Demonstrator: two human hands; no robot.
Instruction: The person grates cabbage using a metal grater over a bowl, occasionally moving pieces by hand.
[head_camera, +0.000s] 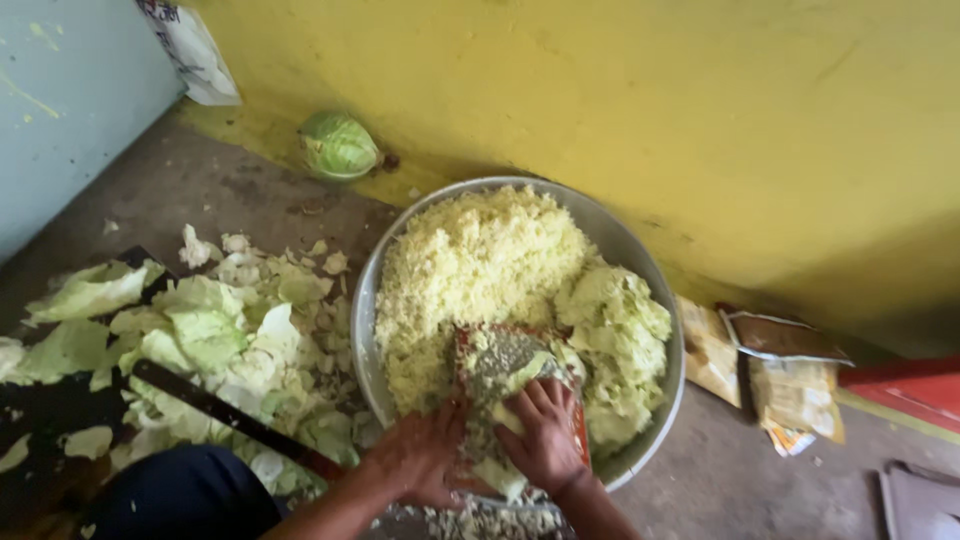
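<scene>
Landmark: one wide metal bowl (372, 300) stood on the concrete floor (720, 480), close under the yellow wall (620, 90); every place below was taken from it
Grater: one flat grater (505, 365) with an orange frame lay propped over the bowl's near rim, its long axis running from the person up toward the bowl's middle
Cabbage piece: one pale chunk (510, 415) sat on the grater face, directly under the right fingers, so the grating surface lay just beyond it, away from the person
Right hand: the right hand (545, 435) was pressed down on the chunk, fingers curled and closed over it; this was the hand nearer the cabbage piece
Left hand: the left hand (420, 455) was clamped on the grater's near left edge, fingers wrapped around the frame, just beside the right hand
Shredded cabbage: one heap of fine shreds (470, 260) filled the far and left part of the bowl
Cut chunks: a pile of coarser pieces (620, 340) lay in the bowl's right side; too merged to count
Knife: one long dark knife (215, 405) lay left of the bowl, among loose outer leaves (215, 320)
Whole cabbage: one green head (338, 146) sat beyond the bowl, against the wall
Packets: about three flattened packets (785, 370) lay right of the bowl
</scene>
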